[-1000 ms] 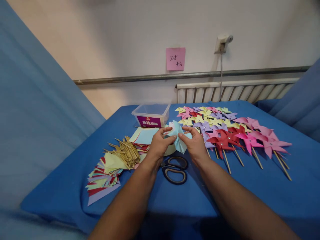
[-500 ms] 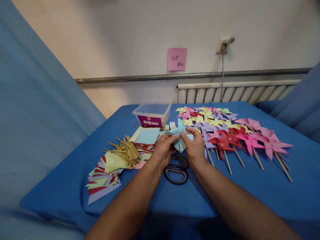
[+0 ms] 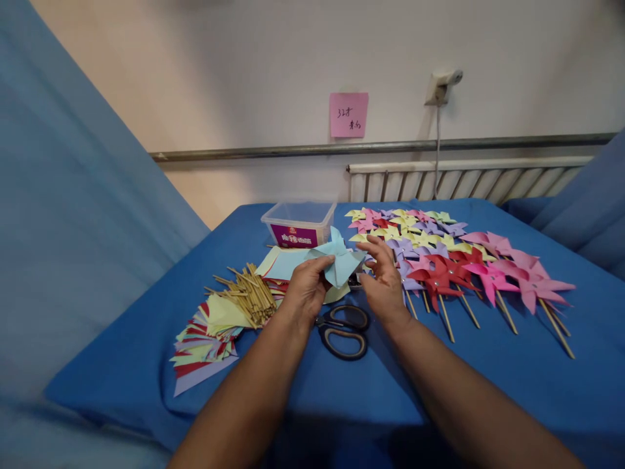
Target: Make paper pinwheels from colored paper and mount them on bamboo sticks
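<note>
Left hand [image 3: 305, 293] grip pinches blue pinwheel [image 3: 336, 259]; right hand [image 3: 385, 283] grip released, fingers spread beside it, above scissors [image 3: 342, 329].

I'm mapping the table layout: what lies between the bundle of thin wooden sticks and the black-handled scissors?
In the head view, the person's left hand lies between the bundle of wooden sticks and the black-handled scissors, pinching a light blue folded paper pinwheel.

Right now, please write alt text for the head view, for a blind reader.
The left hand pinches a folded light-blue paper pinwheel above black scissors; the right hand hovers open beside it. Finished pinwheels lie right, bamboo sticks left.
</note>
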### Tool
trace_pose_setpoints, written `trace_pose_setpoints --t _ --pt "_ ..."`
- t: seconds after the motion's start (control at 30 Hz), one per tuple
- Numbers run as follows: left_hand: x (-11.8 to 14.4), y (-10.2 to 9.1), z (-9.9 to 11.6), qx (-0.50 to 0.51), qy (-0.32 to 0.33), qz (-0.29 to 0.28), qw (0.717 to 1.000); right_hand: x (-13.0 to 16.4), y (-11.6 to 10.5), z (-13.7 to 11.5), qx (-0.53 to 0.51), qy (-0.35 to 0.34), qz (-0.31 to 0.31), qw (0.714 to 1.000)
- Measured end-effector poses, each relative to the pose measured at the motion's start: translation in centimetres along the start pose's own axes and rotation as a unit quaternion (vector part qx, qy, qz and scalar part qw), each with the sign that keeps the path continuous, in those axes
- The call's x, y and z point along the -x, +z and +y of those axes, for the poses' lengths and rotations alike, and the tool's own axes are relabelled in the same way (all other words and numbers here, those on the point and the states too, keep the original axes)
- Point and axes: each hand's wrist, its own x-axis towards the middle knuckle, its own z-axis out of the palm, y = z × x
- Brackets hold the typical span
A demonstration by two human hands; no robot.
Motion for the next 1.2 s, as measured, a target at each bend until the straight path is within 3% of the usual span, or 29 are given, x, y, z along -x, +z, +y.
trace_pose_setpoints --t 0.1,0.23,0.53,0.7,0.9,1.2 --pt "0.1 0.0 0.4 0.031 -0.019 -0.014 0.999 0.2 -0.1 -0.4 0.077 -0.091 -0.039 0.992" --pt "0.4 0.2 0.6 0.032 -0.050 -0.016 0.998 0.2 -0.1 -0.7 0.106 -0.130 -0.056 0.984" --pt "0.6 0.4 0.4 0.007 -0.026 -0.012 1.000 -0.1 -0.3 -0.7 0.098 -0.092 -0.051 0.990" --pt "0.3 0.0 -0.3 -0.015 -0.023 -0.030 0.999 -0.4 -0.3 0.1 0.090 -0.059 0.003 0.994" --pt "0.3 0.0 -0.7 -0.026 -0.021 -0.050 0.998 -0.6 -0.2 0.5 0.124 -0.068 0.050 0.989" --pt "0.5 0.3 -0.5 -0.028 -0.030 -0.027 0.999 -0.6 -0.1 0.4 0.158 -0.062 0.049 0.984"
